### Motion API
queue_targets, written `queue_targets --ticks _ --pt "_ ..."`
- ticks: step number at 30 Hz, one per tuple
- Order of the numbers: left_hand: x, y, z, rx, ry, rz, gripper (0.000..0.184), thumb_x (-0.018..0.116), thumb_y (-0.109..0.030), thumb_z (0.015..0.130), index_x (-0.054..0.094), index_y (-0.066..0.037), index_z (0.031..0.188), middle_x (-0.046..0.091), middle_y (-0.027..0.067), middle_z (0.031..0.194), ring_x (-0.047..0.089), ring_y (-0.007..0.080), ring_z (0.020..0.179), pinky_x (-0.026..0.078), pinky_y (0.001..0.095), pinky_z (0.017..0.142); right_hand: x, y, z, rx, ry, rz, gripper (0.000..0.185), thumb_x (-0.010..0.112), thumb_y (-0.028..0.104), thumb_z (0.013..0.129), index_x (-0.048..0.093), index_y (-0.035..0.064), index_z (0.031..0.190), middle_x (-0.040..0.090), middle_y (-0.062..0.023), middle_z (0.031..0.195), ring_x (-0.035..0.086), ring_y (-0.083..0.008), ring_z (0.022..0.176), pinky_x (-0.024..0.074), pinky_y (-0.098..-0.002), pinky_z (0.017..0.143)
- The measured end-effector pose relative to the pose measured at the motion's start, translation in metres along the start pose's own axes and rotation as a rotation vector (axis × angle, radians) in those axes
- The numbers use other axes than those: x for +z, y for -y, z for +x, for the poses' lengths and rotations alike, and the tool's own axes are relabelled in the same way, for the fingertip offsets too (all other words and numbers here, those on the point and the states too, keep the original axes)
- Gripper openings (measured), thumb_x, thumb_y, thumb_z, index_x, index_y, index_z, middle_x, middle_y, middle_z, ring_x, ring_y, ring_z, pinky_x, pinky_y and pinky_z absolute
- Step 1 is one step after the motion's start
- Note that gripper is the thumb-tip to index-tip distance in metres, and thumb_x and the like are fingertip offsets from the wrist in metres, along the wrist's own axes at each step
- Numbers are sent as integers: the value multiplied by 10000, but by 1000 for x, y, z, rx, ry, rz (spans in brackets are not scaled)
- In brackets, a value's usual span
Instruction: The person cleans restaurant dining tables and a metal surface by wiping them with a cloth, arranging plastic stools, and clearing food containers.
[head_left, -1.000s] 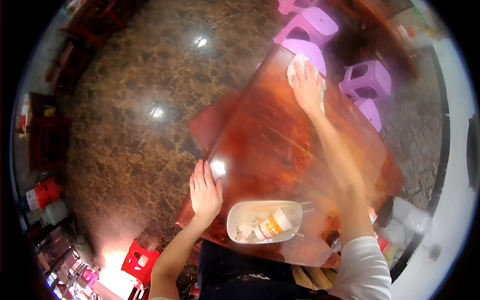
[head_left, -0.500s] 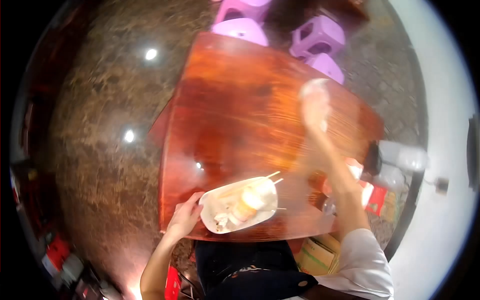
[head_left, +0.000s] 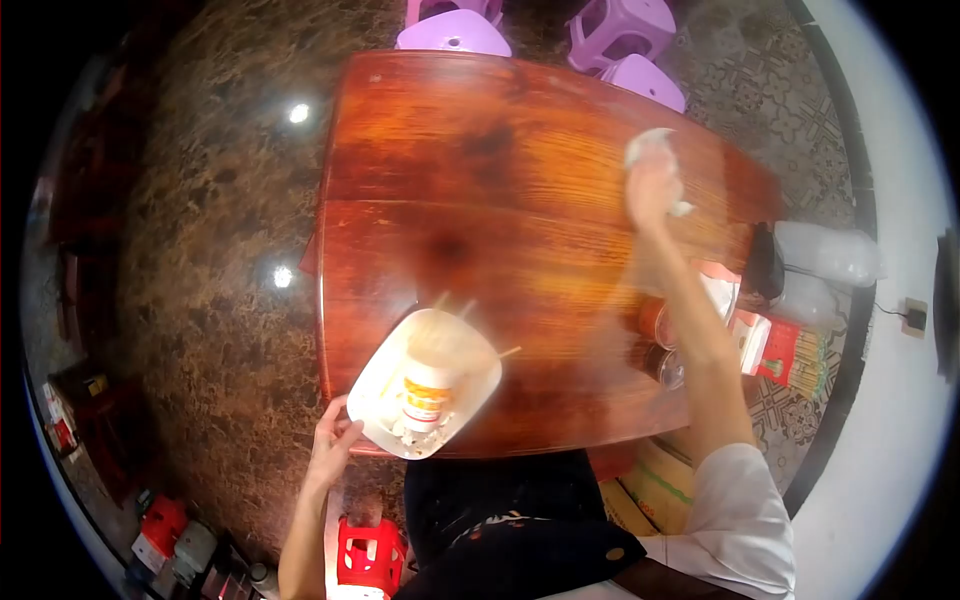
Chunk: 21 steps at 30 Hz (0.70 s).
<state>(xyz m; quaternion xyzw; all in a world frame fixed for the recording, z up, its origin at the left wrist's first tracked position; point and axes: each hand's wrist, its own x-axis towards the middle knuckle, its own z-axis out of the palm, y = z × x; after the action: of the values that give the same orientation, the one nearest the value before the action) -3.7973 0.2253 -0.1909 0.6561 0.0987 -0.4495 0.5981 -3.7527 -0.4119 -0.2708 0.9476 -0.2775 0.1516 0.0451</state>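
At the near left corner of the wooden table (head_left: 480, 180), my left hand (head_left: 333, 440) grips the rim of a white oblong dish (head_left: 478, 385), thumb at the edge and fingers along the outer side. Inside the dish lie a paper cup (head_left: 425, 400) with orange print and some food scraps. Thin wooden skewers (head_left: 509, 352) stick out past its far rim. Whether the dish rests on the wood or is lifted, I cannot tell. Toward the far right, my right hand (head_left: 655, 188) presses down on a white cloth or tissue (head_left: 652, 142); motion blurs it slightly.
Jars (head_left: 668, 365), packets and a red box (head_left: 778, 350) of sticks line the table's right side, near a clear plastic container (head_left: 830, 252). Purple stools (head_left: 455, 35) stand beyond the far edge. A red stool (head_left: 370, 550) is at lower left, cartons (head_left: 660, 475) below the near edge.
The dish has shifted left and turned in my left hand, its skewers now pointing more away from me. My right hand and the white cloth have moved slightly right and away across the table.
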Motion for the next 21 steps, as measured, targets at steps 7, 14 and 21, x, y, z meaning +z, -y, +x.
queue_targets --ticks 7,14,21 --pt "-2 30 -24 17 -164 -204 418 533 -14 942 406 -29 1341 688 162 981 708 205 773 626 335 659 -64 217 -131 -854 158 528 486 557 85 824 543 85 1309 523 -152 1340 414 -355 1321 245 -546 1139" --pt "-1 41 -48 104 -372 -224 442 525 -25 942 374 -20 1357 690 176 982 711 206 782 622 312 640 -40 123 -73 -489 139 165 302 515 122 891 595 128 1183 617 -93 1153 555 -360 1080 457 -482 875" --pt "-2 74 -44 143 -440 -254 436 519 -25 941 373 -19 1352 668 177 1050 712 214 821 628 307 651 -41 136 -103 -867 199 625 299 438 282 977 623 74 1087 643 -144 1003 600 -296 915 469 -424 800"
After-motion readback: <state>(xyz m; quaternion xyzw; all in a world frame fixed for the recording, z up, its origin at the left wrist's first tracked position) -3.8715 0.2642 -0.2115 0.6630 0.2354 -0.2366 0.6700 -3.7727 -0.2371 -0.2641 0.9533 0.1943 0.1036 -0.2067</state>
